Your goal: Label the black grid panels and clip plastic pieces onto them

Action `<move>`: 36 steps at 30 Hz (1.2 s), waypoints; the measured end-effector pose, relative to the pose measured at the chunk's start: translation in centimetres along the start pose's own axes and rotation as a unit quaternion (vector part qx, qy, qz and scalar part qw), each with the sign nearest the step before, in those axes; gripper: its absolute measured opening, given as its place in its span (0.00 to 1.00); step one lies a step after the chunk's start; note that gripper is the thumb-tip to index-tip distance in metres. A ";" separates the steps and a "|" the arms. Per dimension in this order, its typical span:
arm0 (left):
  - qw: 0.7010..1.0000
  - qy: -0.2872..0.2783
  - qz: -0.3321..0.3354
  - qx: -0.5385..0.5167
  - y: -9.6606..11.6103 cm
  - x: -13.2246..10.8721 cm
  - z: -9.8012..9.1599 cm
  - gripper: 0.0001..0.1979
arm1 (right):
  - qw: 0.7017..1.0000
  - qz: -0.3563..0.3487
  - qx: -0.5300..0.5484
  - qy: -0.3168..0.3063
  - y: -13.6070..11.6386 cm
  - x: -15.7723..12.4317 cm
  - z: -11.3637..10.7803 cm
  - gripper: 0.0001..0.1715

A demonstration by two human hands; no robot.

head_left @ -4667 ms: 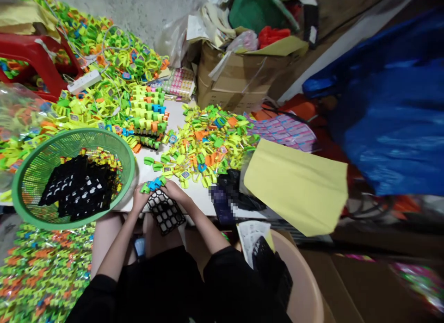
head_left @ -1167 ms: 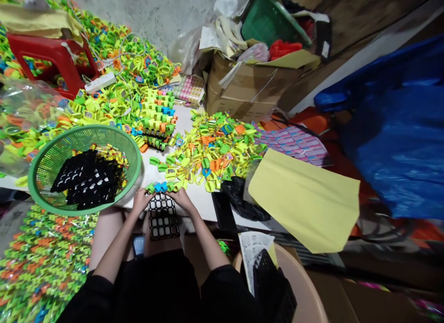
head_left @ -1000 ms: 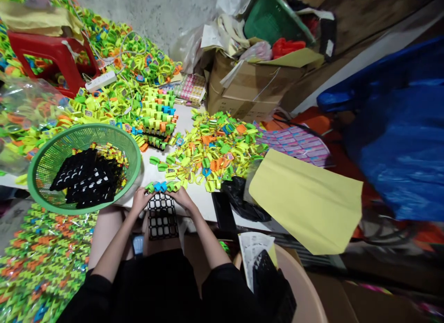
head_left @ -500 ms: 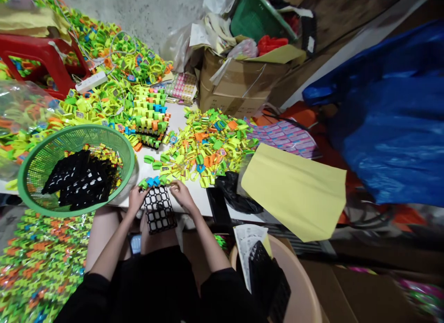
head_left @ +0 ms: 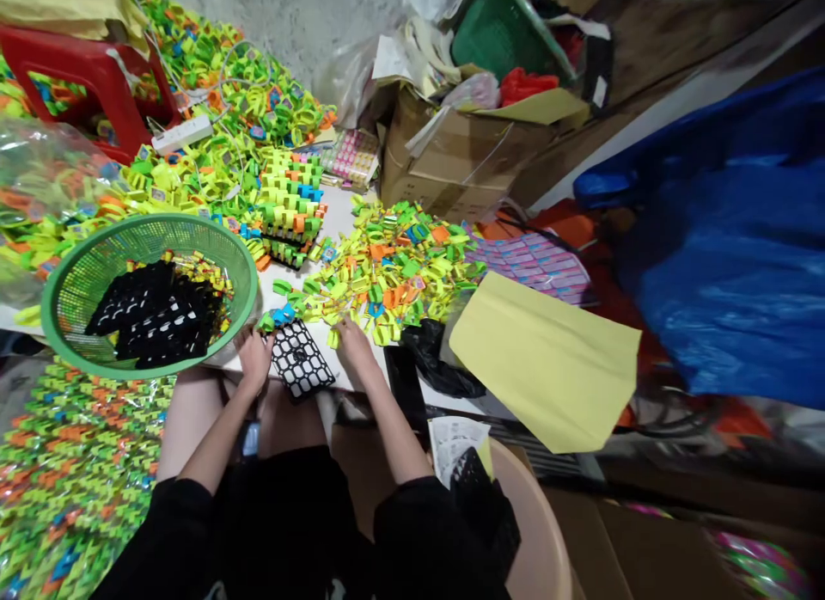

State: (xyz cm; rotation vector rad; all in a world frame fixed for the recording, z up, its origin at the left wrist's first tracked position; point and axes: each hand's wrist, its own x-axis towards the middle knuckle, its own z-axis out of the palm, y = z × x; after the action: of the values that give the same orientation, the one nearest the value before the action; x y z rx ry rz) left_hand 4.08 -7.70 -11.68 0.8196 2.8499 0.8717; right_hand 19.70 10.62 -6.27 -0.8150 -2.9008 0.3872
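My left hand point(head_left: 256, 356) is closed on the left edge of a black plastic grid tray point(head_left: 300, 359), which lies tilted at the table's near edge. Green and blue plastic pieces point(head_left: 278, 315) sit in a row along the tray's far edge. To the right of the tray, my right hand point(head_left: 354, 345) is at the near side of a loose pile of yellow, green and orange plastic pieces point(head_left: 393, 269). Its fingers look pinched on a small yellow piece point(head_left: 333, 336), partly hidden by the fingertips. Behind the tray stand stacked trays filled with such pieces point(head_left: 293, 196).
A green basket point(head_left: 55, 325) with black grid trays and small yellow-red parts stands at left. Yellow paper point(head_left: 547, 359) and a black plastic bag point(head_left: 435, 359) lie at right. A cardboard box point(head_left: 444, 162) is behind. Below right is a pale tub point(head_left: 541, 531).
My right hand has moved from the tray's far right corner out to the pile. The tray has turned and tilted flatter, still in my left hand. The view has shifted slightly.
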 end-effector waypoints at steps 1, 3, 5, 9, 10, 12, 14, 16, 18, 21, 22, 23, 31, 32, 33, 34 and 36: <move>1.000 -0.006 -0.011 -0.006 0.0 0.0 -0.1 0.21 | 1.000 0.004 0.002 0.002 -0.1 -0.1 0.0 0.28; 0.999 -0.006 -0.009 -0.043 -0.2 -0.1 -0.3 0.22 | 1.000 0.015 -0.006 0.026 0.0 -0.2 0.0 0.27; 0.996 0.001 0.008 -0.093 -0.5 -0.1 -0.4 0.21 | 0.999 0.008 -0.022 0.040 0.6 0.0 0.0 0.26; 0.982 -0.004 0.009 -0.189 -0.9 -0.2 -0.5 0.17 | 0.998 -0.033 -0.025 0.043 2.4 0.1 0.3 0.22; 0.978 -0.004 0.003 -0.211 -0.9 -0.3 -0.5 0.17 | 0.998 -0.046 -0.017 0.049 2.7 -0.1 0.4 0.22; 0.968 0.003 -0.007 -0.252 -0.9 -0.4 -0.5 0.20 | 0.995 -0.068 0.017 0.073 2.7 -0.7 0.6 0.19; 0.958 0.005 -0.012 -0.287 -0.9 -0.5 -0.4 0.21 | 0.989 -0.066 0.083 0.100 1.8 -1.4 1.1 0.18; 0.949 0.003 -0.009 -0.316 -0.9 -0.5 -0.3 0.21 | 0.977 -0.040 0.177 0.113 0.0 -1.7 2.0 0.17; 0.944 0.004 0.000 -0.330 -0.9 -0.5 -0.2 0.20 | 0.953 -0.011 0.282 0.110 -2.4 -1.7 3.2 0.16; 0.944 0.018 0.008 -0.330 -1.0 -0.4 -0.1 0.18 | 0.902 0.027 0.421 0.089 -6.1 -0.8 5.1 0.19; 0.944 0.024 0.008 -0.330 -1.0 -0.4 -0.1 0.17 | 0.887 0.041 0.455 0.075 -7.0 -0.5 5.6 0.20; 0.943 0.029 0.007 -0.332 -1.0 -0.4 -0.1 0.16 | 0.874 0.054 0.479 0.059 -7.8 -0.2 6.0 0.21; 0.942 0.030 0.012 -0.335 -1.2 -0.7 0.1 0.11 | 0.878 0.040 0.477 0.013 -8.5 0.2 5.9 0.24; 0.942 0.026 0.013 -0.333 -1.2 -0.7 0.1 0.10 | 0.883 0.035 0.468 0.006 -8.5 0.2 5.9 0.24; 0.943 0.022 0.014 -0.331 -1.1 -0.7 0.0 0.10 | 0.889 0.032 0.457 -0.002 -8.4 0.3 5.9 0.24; 0.944 0.020 0.013 -0.330 -1.1 -0.7 0.0 0.09 | 0.895 0.031 0.444 -0.008 -8.4 0.4 5.9 0.23; 0.942 0.019 0.013 -0.334 -1.1 -0.6 0.0 0.09 | 0.910 0.027 0.414 -0.019 -8.3 0.8 5.8 0.22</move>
State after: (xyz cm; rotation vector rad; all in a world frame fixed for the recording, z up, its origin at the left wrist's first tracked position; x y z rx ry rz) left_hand 4.10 -8.82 -12.31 0.7369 2.2926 1.7195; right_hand 13.94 2.90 -9.57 -0.7118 -2.3399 1.4975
